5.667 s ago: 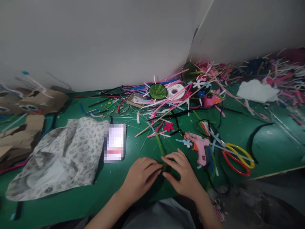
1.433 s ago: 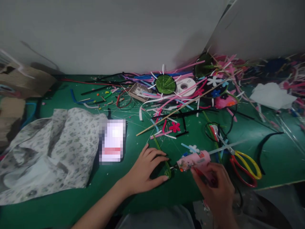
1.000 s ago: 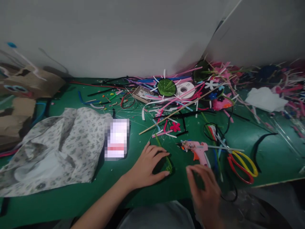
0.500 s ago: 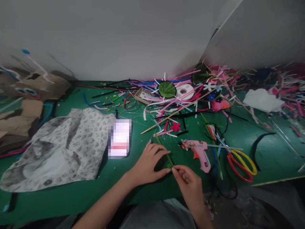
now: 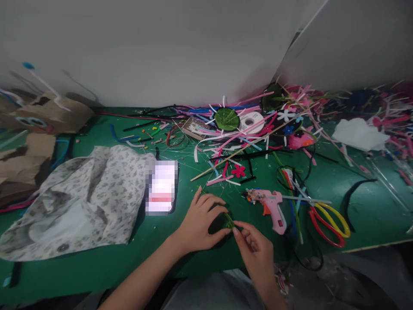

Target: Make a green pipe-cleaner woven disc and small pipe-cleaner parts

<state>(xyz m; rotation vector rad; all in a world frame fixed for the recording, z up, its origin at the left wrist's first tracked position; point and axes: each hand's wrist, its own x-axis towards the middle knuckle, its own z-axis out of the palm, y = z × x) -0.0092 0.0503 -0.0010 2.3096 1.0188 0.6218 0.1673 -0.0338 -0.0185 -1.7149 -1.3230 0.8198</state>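
A thin green pipe cleaner (image 5: 229, 220) has a small curled or twisted end between my two hands. My right hand (image 5: 255, 245) pinches that end between thumb and forefinger, its other fingers curled in. My left hand (image 5: 205, 221) arches over the pipe cleaner, thumb and fingertips against it. Part of the stem is hidden under the left fingers, and a bit of green shows past their tips. Right of my hands lies a pink glue gun (image 5: 270, 206), and beyond it scissors (image 5: 331, 224) with red and yellow handles.
A phone (image 5: 163, 187) with a blurred screen lies beside a patterned cloth (image 5: 106, 193). Pipe cleaners, felt flowers (image 5: 238, 171), a wooden stick (image 5: 222, 161) and a white spool (image 5: 251, 122) are heaped along the wall. Brown paper figures (image 5: 54, 114) stand at left.
The far part of the pipe cleaner has swung left, beneath my left fingers; before, it stuck out straight past them. My right hand keeps its pinch in about the same place.
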